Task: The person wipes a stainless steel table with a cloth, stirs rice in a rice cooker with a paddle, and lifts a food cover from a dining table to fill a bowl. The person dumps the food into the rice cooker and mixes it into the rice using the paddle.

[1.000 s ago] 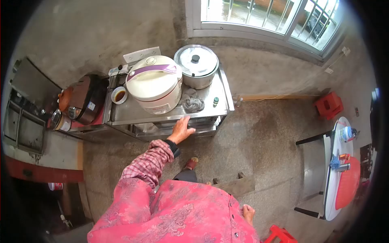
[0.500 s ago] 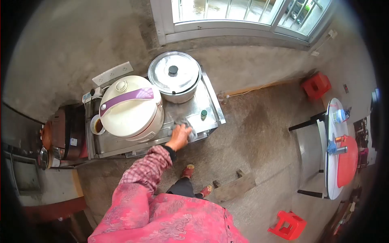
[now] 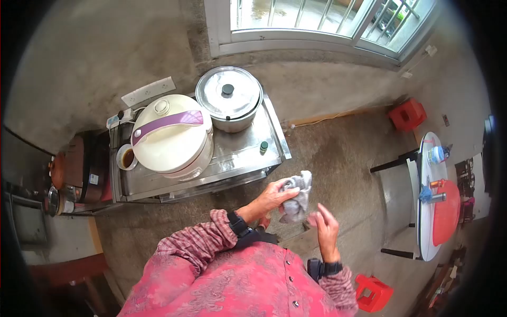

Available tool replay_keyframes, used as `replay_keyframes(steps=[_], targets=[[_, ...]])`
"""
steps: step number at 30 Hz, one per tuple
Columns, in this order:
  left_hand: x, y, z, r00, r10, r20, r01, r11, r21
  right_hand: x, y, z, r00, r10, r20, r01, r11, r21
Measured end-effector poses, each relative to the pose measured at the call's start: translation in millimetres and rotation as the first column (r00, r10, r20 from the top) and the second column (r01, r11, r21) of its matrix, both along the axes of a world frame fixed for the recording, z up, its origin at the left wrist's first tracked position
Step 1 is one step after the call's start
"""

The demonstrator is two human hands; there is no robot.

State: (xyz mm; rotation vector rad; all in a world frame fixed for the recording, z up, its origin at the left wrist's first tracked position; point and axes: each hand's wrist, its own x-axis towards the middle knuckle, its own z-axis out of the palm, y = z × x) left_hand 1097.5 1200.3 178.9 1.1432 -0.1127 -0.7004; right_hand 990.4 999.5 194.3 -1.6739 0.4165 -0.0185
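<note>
My left hand [image 3: 272, 198] is closed on a crumpled grey cloth [image 3: 297, 196], held up in front of my body, beyond the front edge of the metal table [image 3: 232, 164]. To the right of the cloth, my right hand [image 3: 326, 231] is raised with its fingers apart and nothing in it, not touching the cloth. A cream rice cooker [image 3: 171, 137] with a purple handle stands on the table. Beside it is a lidded steel pot [image 3: 229, 98]. A small green-capped bottle [image 3: 263, 147] stands near the table's right end.
A bowl of brown liquid [image 3: 127, 157] sits left of the cooker, near a dark appliance [image 3: 87, 169]. At the right are a table with a red cover [image 3: 446, 213] and a red stool [image 3: 407, 114]. Another red stool [image 3: 373, 293] is at the lower right, and a wooden bench lies below my hands.
My left hand has taken hold of the cloth on the metal table and lifted it off, toward my body and to the right. My right hand has come up into view beside it.
</note>
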Motion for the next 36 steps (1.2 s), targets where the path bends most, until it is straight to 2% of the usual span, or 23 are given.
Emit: replay_keyframes(steps=[2,5,7,9,10,11,14,16,17,19,21,22,23,25,26,27,28,29,31,32,33,35,36], targets=[[3.1,-15.6,13.2,0.996,-0.010,0.089,0.010,1.000,0.006,39.0,10.0,23.0,0.953,0.219,0.209,-0.183,0.966,-0.181],[6.2,-31.7,22.7,0.977,0.134,0.164,-0.128,0.991,-0.048,70.5,16.6,36.7,0.913,0.332,0.238,-0.305,0.942,-0.143],[10.7,-36.5,22.2,0.980,0.125,0.153,-0.124,0.992,-0.016,75.9,18.7,39.2,0.902,0.372,0.221,-0.349,0.927,-0.136],[17.8,-47.1,8.2,0.921,0.197,0.337,-0.216,0.976,0.022,87.8,10.0,37.3,0.892,0.399,0.213,-0.380,0.917,-0.123],[19.1,-53.9,1.1,0.913,0.226,0.341,-0.240,0.971,-0.001,95.8,2.8,31.3,0.887,0.435,0.155,-0.423,0.900,-0.107],[18.7,-56.3,5.0,0.911,0.233,0.341,-0.249,0.968,0.005,102.9,-4.6,27.6,0.877,0.471,0.094,-0.464,0.881,-0.087],[18.0,-48.7,16.9,0.999,0.019,0.031,-0.020,1.000,0.023,125.9,-24.6,16.7,0.843,0.531,0.084,-0.537,0.836,0.110],[20.4,-38.2,22.2,1.000,0.006,-0.001,-0.006,0.999,0.039,137.0,-31.9,9.4,0.840,0.543,-0.004,-0.518,0.803,0.294],[20.7,-34.9,22.5,0.999,-0.017,-0.033,0.019,0.998,0.052,141.9,-33.2,3.1,0.835,0.550,-0.008,-0.523,0.798,0.299],[20.9,-32.5,5.1,0.999,0.047,-0.014,-0.046,0.995,0.083,152.1,-32.0,-16.5,0.810,0.585,0.040,-0.573,0.776,0.264],[23.4,-25.7,-18.3,0.965,0.261,-0.003,-0.254,0.942,0.220,160.3,-31.0,-27.1,0.815,0.577,0.050,-0.570,0.783,0.250],[27.7,-18.5,-39.9,0.928,0.366,-0.066,-0.342,0.910,0.236,166.2,-33.9,-34.3,0.819,0.572,0.048,-0.570,0.799,0.190],[36.1,-10.7,-66.3,0.912,0.409,0.006,-0.388,0.860,0.331,171.9,-37.0,-42.2,0.820,0.570,0.046,-0.571,0.811,0.127],[52.5,4.0,-99.1,0.895,0.434,0.102,-0.427,0.770,0.474,183.0,-42.3,-53.8,0.846,0.532,0.029,-0.532,0.840,0.110],[61.9,8.4,-100.1,0.900,0.390,0.194,-0.426,0.696,0.578,189.2,-42.7,-50.7,0.848,0.530,0.015,-0.530,0.847,0.038],[72.1,10.0,-102.1,0.904,0.386,0.183,-0.416,0.699,0.582,194.6,-40.9,-48.5,0.851,0.526,-0.001,-0.526,0.850,-0.034],[83.5,9.4,-104.5,0.869,0.316,0.380,-0.494,0.578,0.649,199.8,-40.6,-44.4,0.847,0.530,-0.031,-0.526,0.829,-0.191],[94.5,8.3,-107.3,0.806,0.211,0.553,-0.582,0.451,0.677,204.3,-35.0,-42.1,0.849,0.527,-0.041,-0.525,0.830,-0.191],[116.0,5.6,-112.7,0.835,0.187,0.517,-0.546,0.402,0.736,217.7,-24.7,-40.5,0.836,0.538,0.110,-0.442,0.777,-0.448],[126.3,3.8,-120.9,0.754,0.144,0.641,-0.645,0.345,0.682,227.2,-21.6,-47.9,0.806,0.575,0.138,-0.418,0.719,-0.555],[134.9,1.9,-129.1,0.659,0.091,0.747,-0.734,0.293,0.612,235.4,-18.6,-54.9,0.808,0.576,0.126,-0.422,0.715,-0.557],[148.1,0.7,-142.0,0.710,0.104,0.697,-0.690,0.304,0.657,249.9,-11.2,-70.6,0.773,0.631,0.068,-0.398,0.565,-0.722],[153.4,1.6,-146.6,0.761,0.023,0.648,-0.620,0.320,0.717,256.3,-5.5,-79.9,0.740,0.664,0.105,-0.370,0.533,-0.761]])
